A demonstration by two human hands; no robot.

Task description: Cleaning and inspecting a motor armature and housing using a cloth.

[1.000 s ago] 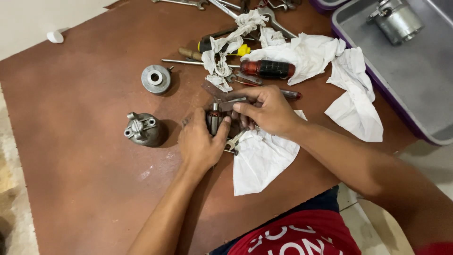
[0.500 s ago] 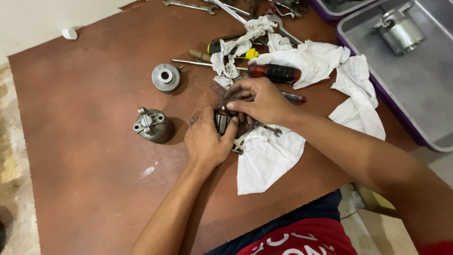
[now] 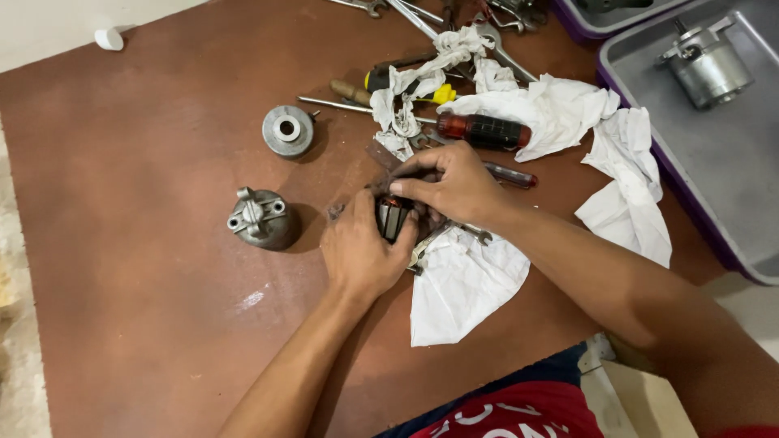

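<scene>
Both hands meet mid-table on a small motor core [image 3: 393,217]. Left of it: housing [image 3: 261,219], disc [image 3: 287,130] farther back. Cloth [image 3: 462,284] just right (partly under wrist). Tray [image 3: 730,162] far right, tools [image 3: 454,49] beyond.

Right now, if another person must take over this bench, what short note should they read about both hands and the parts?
Left hand: closed on the dark ribbed motor core, holding it on the brown table.
Right hand: grip pinches the top of the same core.
Already off and set aside at the left: the lugged metal housing and the round end cap.
Nearby: white rags, red-handled screwdriver, a wrench partly under the right hand.
Left: core not yet put down; housing and cap lie apart.
</scene>
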